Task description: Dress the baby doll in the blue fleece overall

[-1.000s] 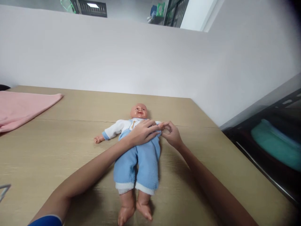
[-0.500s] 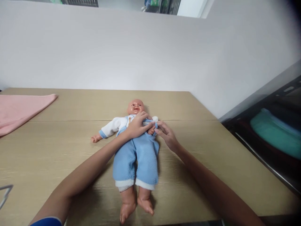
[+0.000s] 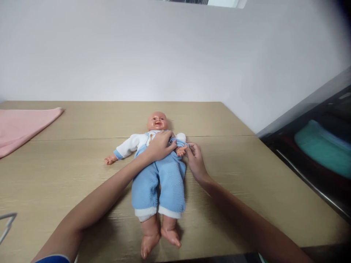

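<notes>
On its back on the table lies a baby doll (image 3: 157, 121), its head away from me and bare feet towards me. It wears fluffy blue trousers (image 3: 171, 186) with white hems and a white top with blue cuffs. My left hand (image 3: 161, 145) lies across the chest, its fingers curled on the clothing by the doll's arm on the right; the fingertips are partly hidden. My right hand (image 3: 195, 157) pinches the blue cuff (image 3: 181, 143) of that arm and draws it out at the doll's small hand (image 3: 181, 151). The other sleeve (image 3: 130, 145) stretches out to the left.
A pink cloth (image 3: 24, 126) is spread at the left of the wooden table (image 3: 233, 204). At the lower left edge is a bent grey wire-like piece (image 3: 7, 226). A white wall stands behind; right of the table is a dark rack with a green item (image 3: 323, 148).
My right hand has moved slightly right, stretching the cuff sideways. The doll's small hand has shifted right with it. My left hand stays on the chest. The view has tilted slightly down.
</notes>
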Available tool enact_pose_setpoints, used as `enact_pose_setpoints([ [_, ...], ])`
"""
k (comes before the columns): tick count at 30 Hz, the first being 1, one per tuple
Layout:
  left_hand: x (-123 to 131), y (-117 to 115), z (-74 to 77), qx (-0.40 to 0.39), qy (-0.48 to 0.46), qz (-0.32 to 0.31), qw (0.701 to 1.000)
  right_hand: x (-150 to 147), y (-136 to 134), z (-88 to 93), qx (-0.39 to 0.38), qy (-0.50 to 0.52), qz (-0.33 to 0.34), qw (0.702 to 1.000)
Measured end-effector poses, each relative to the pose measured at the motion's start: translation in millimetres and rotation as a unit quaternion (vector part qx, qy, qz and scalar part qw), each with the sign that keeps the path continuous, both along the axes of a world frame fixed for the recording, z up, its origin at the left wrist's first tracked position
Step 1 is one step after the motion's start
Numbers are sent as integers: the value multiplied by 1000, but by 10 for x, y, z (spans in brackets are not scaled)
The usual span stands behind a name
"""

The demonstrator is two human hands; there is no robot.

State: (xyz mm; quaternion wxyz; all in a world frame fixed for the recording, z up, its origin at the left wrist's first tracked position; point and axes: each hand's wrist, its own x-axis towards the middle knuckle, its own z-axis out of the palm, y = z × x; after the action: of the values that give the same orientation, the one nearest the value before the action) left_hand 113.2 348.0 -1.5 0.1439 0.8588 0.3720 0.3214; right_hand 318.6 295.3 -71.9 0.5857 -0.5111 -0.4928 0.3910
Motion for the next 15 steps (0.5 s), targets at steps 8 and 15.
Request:
enact_pose_setpoints([
  [8,-16,36,-8,-15,-33,4,999,-60,189,36,33,1,-31,999],
  [15,-48,51,83,-112,-113,50,986,-160,292,63,40,5,-44,998],
])
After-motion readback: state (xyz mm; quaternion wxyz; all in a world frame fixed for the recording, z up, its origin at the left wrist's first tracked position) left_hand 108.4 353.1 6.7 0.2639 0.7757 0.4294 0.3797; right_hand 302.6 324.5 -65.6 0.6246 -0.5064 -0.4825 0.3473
